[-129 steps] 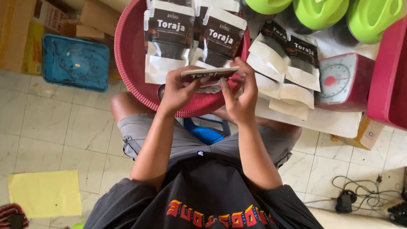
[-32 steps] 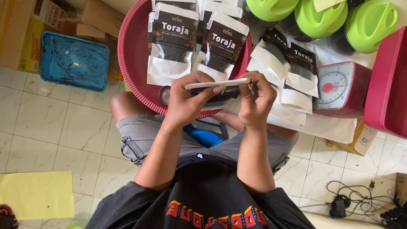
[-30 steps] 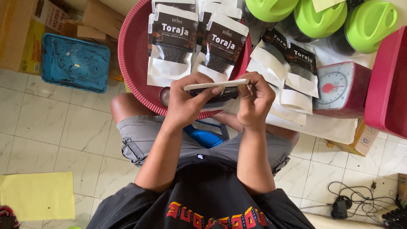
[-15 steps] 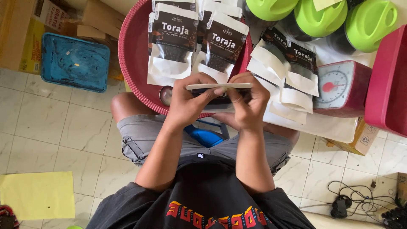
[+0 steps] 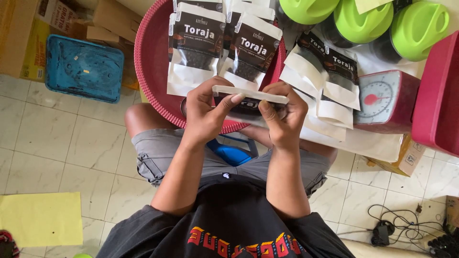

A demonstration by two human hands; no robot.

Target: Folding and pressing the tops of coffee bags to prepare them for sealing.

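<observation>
The left hand and right hand are both pinching the pouch, its sealed top edge running crosswise between them.

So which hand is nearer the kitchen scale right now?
Right. The right hand pinches the pouch at its end toward the kitchen scale; the left hand holds the far end.

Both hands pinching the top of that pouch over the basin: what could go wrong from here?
1. The left hand and right hand grip only the pouch by its top strip; a slip may drop it.
2. The filled pouches lean upright in the red basin; a dropped pouch may topple them.
</observation>
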